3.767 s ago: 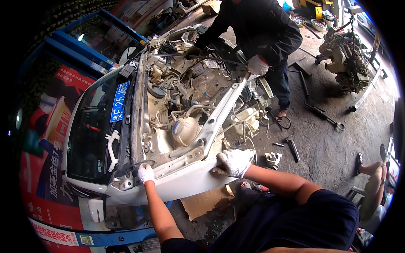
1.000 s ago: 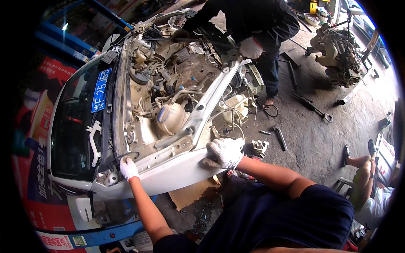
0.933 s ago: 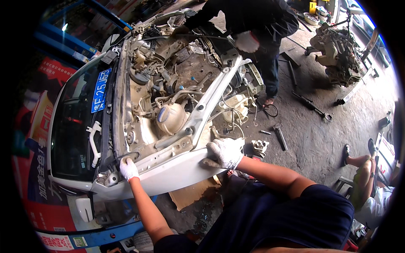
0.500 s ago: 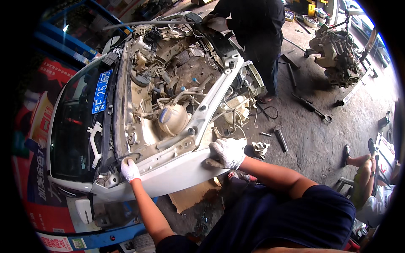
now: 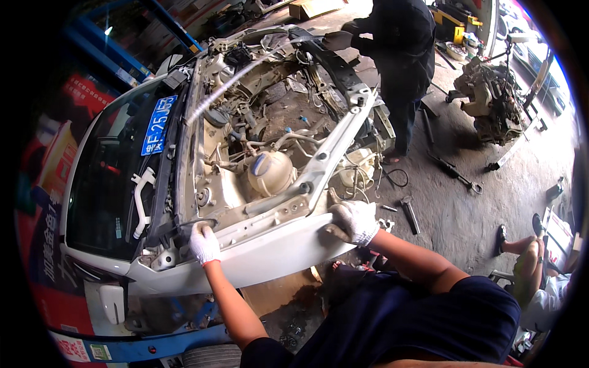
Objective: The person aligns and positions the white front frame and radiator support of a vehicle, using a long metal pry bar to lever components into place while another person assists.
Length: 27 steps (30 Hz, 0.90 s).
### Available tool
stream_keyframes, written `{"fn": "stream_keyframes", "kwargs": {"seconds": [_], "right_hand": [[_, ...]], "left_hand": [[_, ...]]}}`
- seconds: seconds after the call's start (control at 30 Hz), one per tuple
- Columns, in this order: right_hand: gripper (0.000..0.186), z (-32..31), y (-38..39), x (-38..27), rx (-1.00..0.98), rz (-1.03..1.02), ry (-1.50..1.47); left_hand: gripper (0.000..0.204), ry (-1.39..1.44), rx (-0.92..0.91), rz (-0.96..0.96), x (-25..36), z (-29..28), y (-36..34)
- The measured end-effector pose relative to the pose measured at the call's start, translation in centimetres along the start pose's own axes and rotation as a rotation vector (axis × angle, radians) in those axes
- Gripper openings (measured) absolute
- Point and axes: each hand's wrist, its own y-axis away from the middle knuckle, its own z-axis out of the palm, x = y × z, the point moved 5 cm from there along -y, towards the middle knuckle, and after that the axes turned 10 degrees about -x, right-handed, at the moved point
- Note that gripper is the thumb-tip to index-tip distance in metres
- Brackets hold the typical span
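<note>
In a white glove, my left hand (image 5: 204, 243) is closed over the upper edge of a white car fender (image 5: 279, 248), near the windshield. My right hand (image 5: 354, 222), also gloved, grips the fender's front end, its thumb on the outer face and its fingers over the top. The fender runs along the side of an engine bay. Inside the bay, close to the fender, sits a cream plastic reservoir (image 5: 271, 173). A metal crossbar (image 5: 328, 150) spans the front of the bay.
Across the bay, a person in dark clothes (image 5: 402, 55) holds a long thin strip (image 5: 230, 83), blurred by motion. A removed engine (image 5: 488, 101) hangs at the right. A hammer (image 5: 410, 214) lies on the floor; another person (image 5: 534, 270) sits at far right.
The car and fender have shifted slightly right in view, my hands still on the fender. The other person's strip has swung down across the bay.
</note>
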Motion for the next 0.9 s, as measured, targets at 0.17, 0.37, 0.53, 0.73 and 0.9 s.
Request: {"fn": "stream_keyframes", "kwargs": {"seconds": [0.17, 0.37, 0.53, 0.73, 0.9], "right_hand": [[0.032, 0.3, -0.4, -0.5, -0.050, 0.106, 0.050], [0.021, 1.0, -0.9, -0.4, -0.057, 0.238, 0.019], [0.024, 1.2, -1.1, -0.2, -0.052, 0.346, -0.039], [0.021, -0.8, -8.4, -3.2, -0.034, 0.519, -0.161], [0.023, 4.3, -15.8, -5.0, -0.207, 0.522, -0.067]], "left_hand": [[0.019, -0.001, -0.001, 0.028, 0.8, 0.3, 0.9], [0.019, 0.039, 0.053, 0.233, 2.7, -0.6, 2.3], [0.026, 0.057, 0.070, 0.389, 2.5, -1.0, 3.4], [0.030, 0.185, 0.124, 0.343, -0.7, -4.3, 3.4], [0.029, 0.208, 0.109, 0.301, -2.6, -5.1, 2.5]]}}
